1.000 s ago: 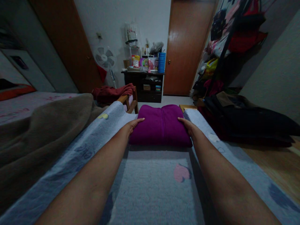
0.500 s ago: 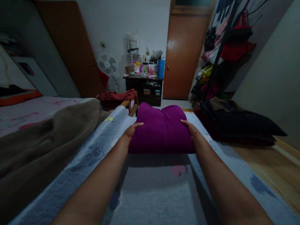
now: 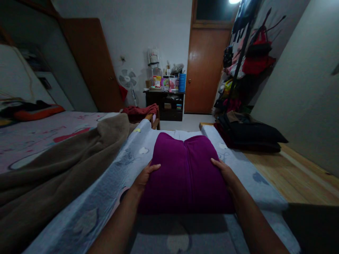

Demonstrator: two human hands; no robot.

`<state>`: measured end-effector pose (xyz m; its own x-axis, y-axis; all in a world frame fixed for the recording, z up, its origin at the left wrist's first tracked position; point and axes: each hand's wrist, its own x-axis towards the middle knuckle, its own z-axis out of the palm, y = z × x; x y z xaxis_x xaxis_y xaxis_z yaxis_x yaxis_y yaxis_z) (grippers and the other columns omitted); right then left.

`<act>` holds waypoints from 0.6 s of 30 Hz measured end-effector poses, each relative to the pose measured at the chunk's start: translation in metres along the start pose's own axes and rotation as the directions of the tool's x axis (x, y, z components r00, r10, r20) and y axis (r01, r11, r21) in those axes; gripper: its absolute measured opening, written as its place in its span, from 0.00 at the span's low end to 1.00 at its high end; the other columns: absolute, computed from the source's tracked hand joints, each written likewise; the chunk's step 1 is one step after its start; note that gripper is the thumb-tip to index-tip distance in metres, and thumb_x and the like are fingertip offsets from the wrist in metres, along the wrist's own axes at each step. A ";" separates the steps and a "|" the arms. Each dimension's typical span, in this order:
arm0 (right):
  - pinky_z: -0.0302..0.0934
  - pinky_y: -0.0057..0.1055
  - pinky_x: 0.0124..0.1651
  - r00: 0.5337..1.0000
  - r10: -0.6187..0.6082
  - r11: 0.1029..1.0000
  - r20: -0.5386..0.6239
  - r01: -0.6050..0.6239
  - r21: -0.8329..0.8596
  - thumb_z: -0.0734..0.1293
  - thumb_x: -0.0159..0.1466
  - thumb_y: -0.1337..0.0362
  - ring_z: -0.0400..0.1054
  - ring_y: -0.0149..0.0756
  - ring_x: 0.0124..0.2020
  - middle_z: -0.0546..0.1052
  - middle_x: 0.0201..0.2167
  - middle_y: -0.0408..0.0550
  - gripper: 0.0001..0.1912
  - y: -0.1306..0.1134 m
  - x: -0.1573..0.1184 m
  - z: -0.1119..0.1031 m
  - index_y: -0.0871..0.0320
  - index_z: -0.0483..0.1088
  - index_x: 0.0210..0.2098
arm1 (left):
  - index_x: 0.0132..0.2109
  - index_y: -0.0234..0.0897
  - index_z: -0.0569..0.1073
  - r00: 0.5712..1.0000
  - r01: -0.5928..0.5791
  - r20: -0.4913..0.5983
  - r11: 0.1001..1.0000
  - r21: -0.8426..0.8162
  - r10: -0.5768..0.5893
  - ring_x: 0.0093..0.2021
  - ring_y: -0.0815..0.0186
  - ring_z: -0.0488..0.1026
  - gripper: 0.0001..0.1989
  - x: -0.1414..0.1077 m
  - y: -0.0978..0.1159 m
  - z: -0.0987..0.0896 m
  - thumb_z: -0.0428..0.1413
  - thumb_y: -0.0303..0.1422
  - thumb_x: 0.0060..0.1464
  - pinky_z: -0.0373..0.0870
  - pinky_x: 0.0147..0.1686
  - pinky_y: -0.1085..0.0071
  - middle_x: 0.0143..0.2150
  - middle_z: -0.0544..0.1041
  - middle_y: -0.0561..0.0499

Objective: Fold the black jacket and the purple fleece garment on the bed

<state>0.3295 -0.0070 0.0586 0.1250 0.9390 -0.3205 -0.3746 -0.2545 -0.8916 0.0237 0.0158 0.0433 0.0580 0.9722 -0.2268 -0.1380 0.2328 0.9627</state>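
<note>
A folded purple garment with a zip down its middle lies between my hands, over the light blue patterned sheet. My left hand grips its left edge, thumb on top and the other fingers hidden beneath or behind it. On the right edge, my right hand holds it the same way, with its thumb on the upper face. The garment's near edge casts a shadow on the sheet. Whether its underside touches the sheet is hard to tell.
A brown blanket lies on the left over a pink sheet. Dark folded clothes are stacked at the right on a wooden surface. A red cloth hangs over a wooden rail, with a fan behind.
Both hands and the purple garment now appear lower and closer in the view. The camera's view has tilted up, showing more of the wall. The grip looks the same.
</note>
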 end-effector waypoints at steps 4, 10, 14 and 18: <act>0.69 0.41 0.49 1.000 0.010 0.997 -0.029 -0.012 -0.078 0.70 0.56 0.57 0.75 0.44 0.43 0.80 0.42 0.48 0.19 0.039 -0.017 -0.018 0.52 0.69 0.46 | 0.53 0.42 0.71 0.993 0.086 0.087 0.988 -0.127 -0.075 0.47 0.53 0.78 0.29 -0.031 -0.026 -0.009 0.62 0.39 0.40 0.74 0.49 0.57 0.45 0.81 0.47; 0.64 0.40 0.54 0.982 -0.062 0.891 -0.179 -0.027 -0.453 0.69 0.56 0.50 0.72 0.46 0.49 0.78 0.46 0.54 0.24 0.065 -0.021 -0.037 0.58 0.70 0.47 | 0.52 0.43 0.68 0.966 0.257 0.030 0.961 -0.103 -0.256 0.45 0.54 0.78 0.28 -0.060 -0.050 -0.017 0.64 0.43 0.43 0.75 0.45 0.60 0.48 0.79 0.44; 0.58 0.39 0.59 0.965 -0.195 0.775 -0.177 0.041 -0.630 0.67 0.57 0.53 0.68 0.47 0.55 0.74 0.52 0.58 0.28 0.059 -0.019 -0.033 0.60 0.67 0.53 | 0.58 0.44 0.61 0.985 0.167 0.035 0.986 0.025 -0.168 0.53 0.54 0.75 0.36 -0.069 -0.050 -0.022 0.65 0.42 0.44 0.70 0.53 0.60 0.58 0.73 0.42; 0.53 0.39 0.62 0.931 -0.338 0.644 -0.140 0.121 -0.755 0.65 0.58 0.59 0.63 0.47 0.59 0.68 0.58 0.61 0.33 0.049 -0.013 -0.022 0.63 0.58 0.61 | 0.60 0.40 0.61 0.992 0.047 -0.130 0.907 0.420 0.009 0.64 0.46 0.61 0.40 -0.069 -0.048 -0.021 0.67 0.40 0.41 0.55 0.64 0.56 0.64 0.65 0.36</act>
<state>0.3302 -0.0368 0.0121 0.3713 0.9276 -0.0413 0.4674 -0.2251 -0.8549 0.0061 -0.0617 0.0093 -0.0720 0.9693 -0.2353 0.2924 0.2460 0.9241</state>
